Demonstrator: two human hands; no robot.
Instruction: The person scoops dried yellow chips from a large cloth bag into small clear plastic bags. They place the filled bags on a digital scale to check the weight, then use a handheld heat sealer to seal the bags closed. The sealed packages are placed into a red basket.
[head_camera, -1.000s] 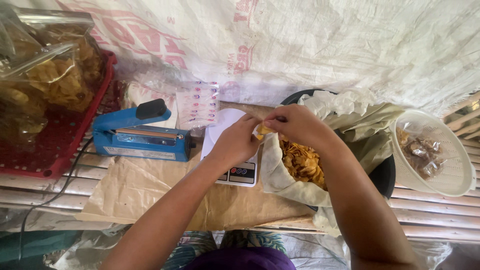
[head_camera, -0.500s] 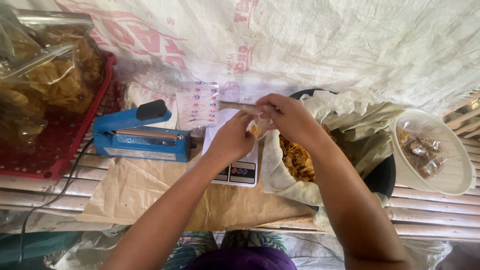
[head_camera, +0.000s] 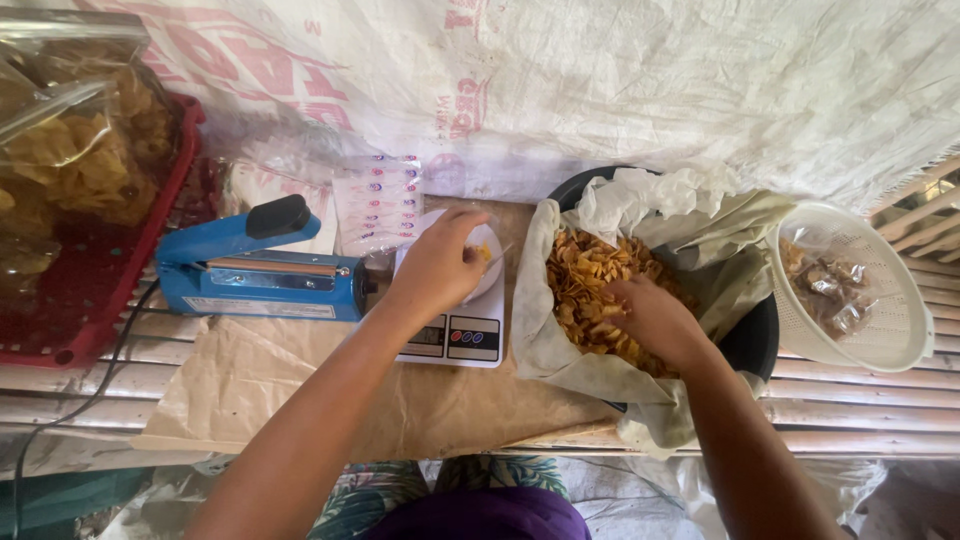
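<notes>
The left hand (head_camera: 440, 265), at the middle of the frame, is closed on the mouth of a small clear bag (head_camera: 482, 262) with a few yellow chips in it, holding it over the white digital scale (head_camera: 462, 335). The right hand (head_camera: 655, 320), just right of centre, is dug into the heap of golden chips (head_camera: 590, 285), fingers curled among them; whether it has a handful I cannot tell. The chips lie on pale paper lining a black basin (head_camera: 752, 340).

Just above the scale a stack of clear flat packets (head_camera: 378, 205) with small red and blue print leans against the white woven sack cloth (head_camera: 620, 90), which bears large faded red lettering. Left of the scale sits a blue heat sealer (head_camera: 255, 275). At the far left a red crate (head_camera: 95, 290) holds big clear bags of chips. At the right edge a white strainer basket (head_camera: 895, 320) holds small clear packets.
</notes>
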